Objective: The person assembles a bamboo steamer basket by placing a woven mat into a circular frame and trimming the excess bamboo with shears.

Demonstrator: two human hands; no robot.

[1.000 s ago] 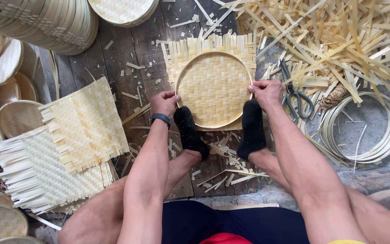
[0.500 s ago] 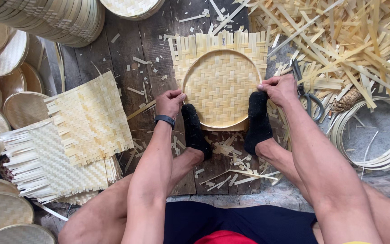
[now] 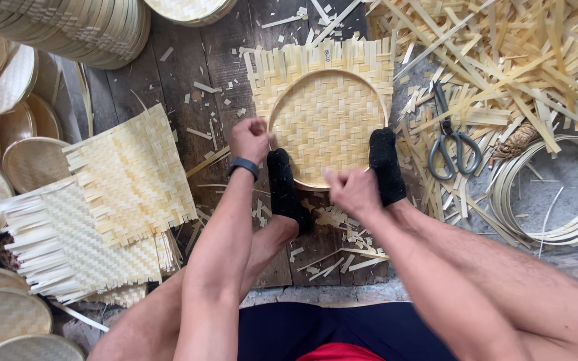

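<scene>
Both hands' fingers (image 3: pixel 254 128) curled shut on woven tray (image 3: pixel 327 127) rim

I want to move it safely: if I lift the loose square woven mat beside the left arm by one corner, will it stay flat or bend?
The woven mat would probably sag: it is thin strips, without a hoop. It looks light. Its loose fringe ends may snag or fray.
</scene>
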